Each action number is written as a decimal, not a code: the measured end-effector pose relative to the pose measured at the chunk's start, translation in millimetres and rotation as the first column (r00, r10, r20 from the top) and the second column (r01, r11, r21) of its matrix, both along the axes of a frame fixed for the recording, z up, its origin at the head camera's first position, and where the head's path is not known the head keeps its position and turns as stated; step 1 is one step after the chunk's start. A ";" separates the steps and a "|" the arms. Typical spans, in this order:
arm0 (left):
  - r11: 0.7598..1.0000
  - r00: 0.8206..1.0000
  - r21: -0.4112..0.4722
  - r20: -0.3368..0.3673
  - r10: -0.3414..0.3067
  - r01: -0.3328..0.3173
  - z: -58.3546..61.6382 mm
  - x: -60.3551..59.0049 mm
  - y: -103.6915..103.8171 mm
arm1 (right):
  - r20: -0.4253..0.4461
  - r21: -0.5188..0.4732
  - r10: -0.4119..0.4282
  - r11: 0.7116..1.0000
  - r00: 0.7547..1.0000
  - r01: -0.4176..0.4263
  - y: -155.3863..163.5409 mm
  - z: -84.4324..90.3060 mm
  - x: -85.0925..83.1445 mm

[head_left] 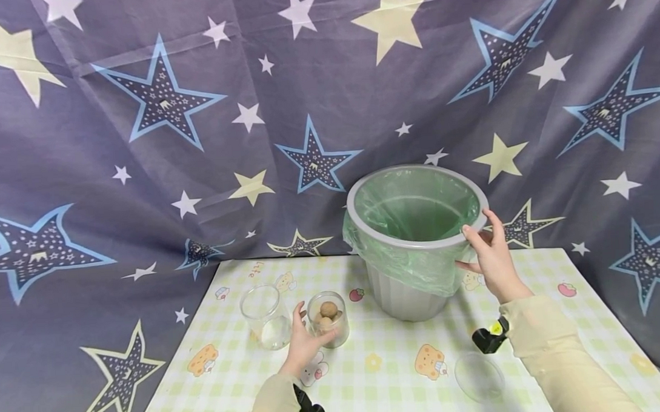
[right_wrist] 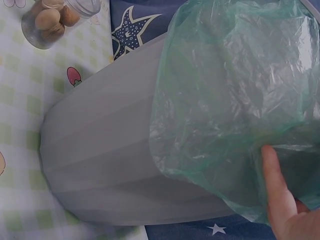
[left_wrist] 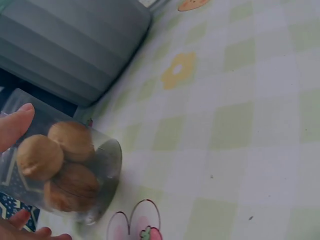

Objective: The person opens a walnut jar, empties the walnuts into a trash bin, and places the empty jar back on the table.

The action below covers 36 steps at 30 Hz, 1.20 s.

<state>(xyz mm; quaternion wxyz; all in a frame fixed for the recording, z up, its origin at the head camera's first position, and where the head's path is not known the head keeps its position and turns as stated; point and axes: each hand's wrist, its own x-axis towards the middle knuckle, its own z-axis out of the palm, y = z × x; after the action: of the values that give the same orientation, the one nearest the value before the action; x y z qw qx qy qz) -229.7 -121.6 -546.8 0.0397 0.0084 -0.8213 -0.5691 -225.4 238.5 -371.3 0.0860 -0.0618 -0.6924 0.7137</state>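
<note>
On the checked, cartoon-printed tablecloth (head_left: 401,373), the grey ribbed plastic waste bin (head_left: 404,294) lined with a thin green plastic bag (head_left: 412,209) stands upright toward the far side, and everything else is best placed from it. Just left of the bin and nearer the person, the left hand (head_left: 302,346) curls its fingers and thumb around a small clear plastic jar (head_left: 328,320) holding several round brown walnut-like balls (left_wrist: 60,165); the jar stands on the cloth, not yet lifted. Left of that jar, farther from the bin, is an empty clear jar (head_left: 265,317). The right hand (head_left: 492,258) grips the bin's right rim, thumb against the bag's overhang (right_wrist: 225,125), steadying it. A clear round lid (head_left: 478,376) lies well in front of the bin, to its right. The step in hand looks like bracing the bin while taking hold of the filled jar; the next move would likely call for lifting the jar clear and tipping it over the bin's mouth without letting the bin shift.
</note>
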 end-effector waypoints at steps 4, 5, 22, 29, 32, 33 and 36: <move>1.000 1.000 0.025 0.012 -0.001 0.001 -6.7 -2.1 0.3 | 0.007 -0.008 -0.001 1.000 1.000 0.001 0.0 0.1 0.0; 0.999 1.000 0.039 0.018 -0.002 0.001 -8.9 -2.7 0.1 | 0.007 -0.008 0.000 1.000 1.000 0.000 -0.2 0.0 0.2; 0.984 0.994 0.165 0.072 -0.081 0.068 -20.9 -2.4 1.6 | -0.003 0.016 0.005 1.000 1.000 -0.005 -2.4 -0.1 0.5; 0.989 0.996 0.139 0.064 -0.062 0.053 -19.7 -2.7 3.8 | -0.008 0.016 0.005 1.000 1.000 -0.004 -3.0 0.5 0.0; 0.989 0.997 0.138 0.055 -0.061 0.053 -19.4 -3.9 5.1 | -0.012 0.005 -0.001 1.000 1.000 0.001 -2.5 0.7 0.0; 0.989 0.997 0.138 0.054 -0.061 0.053 -19.6 -4.6 5.6 | -0.012 0.003 -0.006 1.000 1.000 0.006 -2.3 0.8 -0.1; 0.988 0.997 0.144 0.044 -0.059 0.052 -21.2 -6.9 6.9 | -0.016 -0.001 -0.016 1.000 1.000 0.016 -1.0 0.7 -0.8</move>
<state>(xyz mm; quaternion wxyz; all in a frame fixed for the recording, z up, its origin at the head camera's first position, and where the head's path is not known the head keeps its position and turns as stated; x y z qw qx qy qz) -236.7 -114.8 -568.0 0.0035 0.0019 -0.7791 -0.6269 -226.1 237.5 -370.6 0.0971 -0.0615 -0.6910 0.7137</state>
